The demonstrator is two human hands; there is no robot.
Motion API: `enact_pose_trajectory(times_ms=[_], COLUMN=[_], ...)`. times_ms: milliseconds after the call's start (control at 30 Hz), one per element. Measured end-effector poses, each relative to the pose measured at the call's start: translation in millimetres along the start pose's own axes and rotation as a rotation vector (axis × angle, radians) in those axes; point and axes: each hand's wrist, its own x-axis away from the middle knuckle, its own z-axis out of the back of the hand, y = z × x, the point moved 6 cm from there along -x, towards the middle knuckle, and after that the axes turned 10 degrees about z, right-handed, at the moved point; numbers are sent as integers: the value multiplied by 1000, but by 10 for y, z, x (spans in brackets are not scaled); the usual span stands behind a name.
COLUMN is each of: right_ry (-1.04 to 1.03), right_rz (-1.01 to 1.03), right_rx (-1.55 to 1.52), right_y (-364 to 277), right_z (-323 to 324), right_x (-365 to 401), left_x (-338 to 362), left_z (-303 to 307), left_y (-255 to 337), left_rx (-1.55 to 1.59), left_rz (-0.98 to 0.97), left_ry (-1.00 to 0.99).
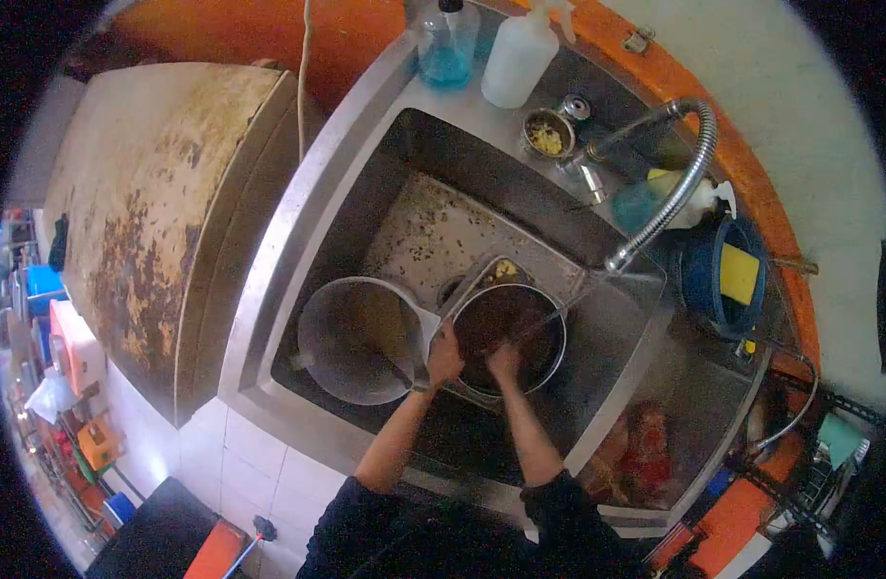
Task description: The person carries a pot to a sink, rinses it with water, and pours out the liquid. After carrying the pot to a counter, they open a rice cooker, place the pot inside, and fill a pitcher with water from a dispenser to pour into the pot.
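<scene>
A round metal pot (562, 359) with a dark inside stands in the sink. My left hand (446, 358) is closed at its left rim, fingers wrapped over the edge. My right hand (504, 361) reaches down into the pot, its fingertips hidden in the dark inside. Just left of the pot sits a large grey round container (341, 338) with a pale rim, right beside my left hand. From the tap's spout (618, 261), a thin stream of water runs down towards the pot.
Dark bits lie scattered over the sink floor (433, 227). On the back ledge stand a bottle of blue liquid (448, 56), a white spray bottle (518, 60) and a small cup of pale pieces (547, 135). A blue tub (698, 289) holds a yellow sponge (739, 274).
</scene>
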Motion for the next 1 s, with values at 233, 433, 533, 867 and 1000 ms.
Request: enact_pose_trajectory(times_ms=[233,433,533,867,1000], right_ry=[39,-216,-177,-503,-497], right_rz=[486,436,389,-342,-50], right_rx=[400,407,317,-1217,-990], right_y=[-504,-674,-263,-349,835], right_z=[-407,357,444,334,-856], right_x=[-246,-782,-933,-82,-168], left_x=[-109,-39,9,15,46], left_z=[-107,-44,12,101,135], left_y=[-139,-78,-54,59,85], left_rx=[15,-6,-3,65,156], left_rz=[-46,-97,-274,-86,129], left_ry=[61,123,301,164,-48])
